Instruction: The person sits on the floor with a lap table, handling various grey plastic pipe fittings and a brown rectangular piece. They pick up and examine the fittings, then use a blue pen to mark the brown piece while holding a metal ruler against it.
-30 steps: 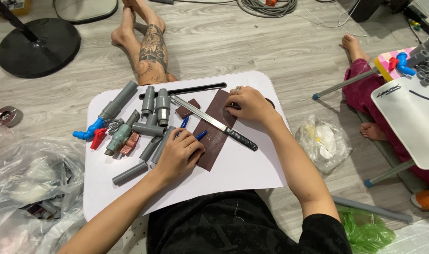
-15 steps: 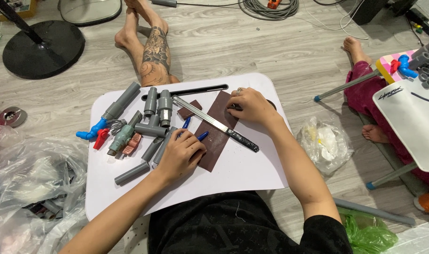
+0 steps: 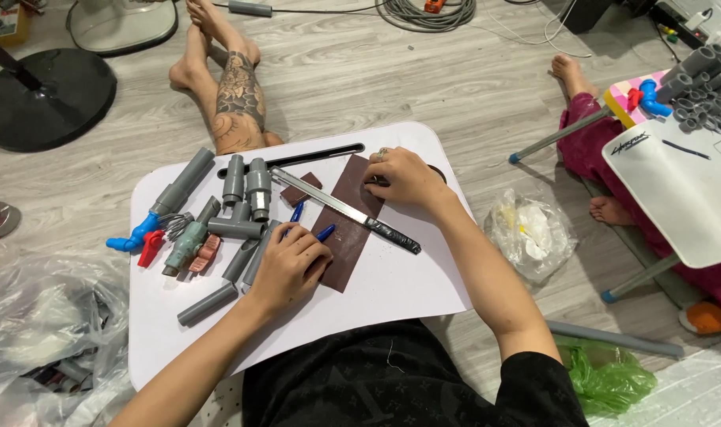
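Sandpaper [image 3: 346, 224] lies under both hands: left hand [image 3: 291, 265] seemingly gripping blue pen [image 3: 322, 233], right hand [image 3: 404, 178] pressing flat.

On a white lap table [image 3: 392, 292], the left hand [image 3: 291, 265] rests knuckles-up on a dark brown sandpaper sheet [image 3: 346, 229], a blue pen [image 3: 322, 233] poking out just beyond its fingers. The right hand [image 3: 404, 178] presses the sheet's far end. A hacksaw blade [image 3: 336, 207] lies between both hands' fingertips. Grey pipe pieces [image 3: 246, 190] sit beside the left fingers.
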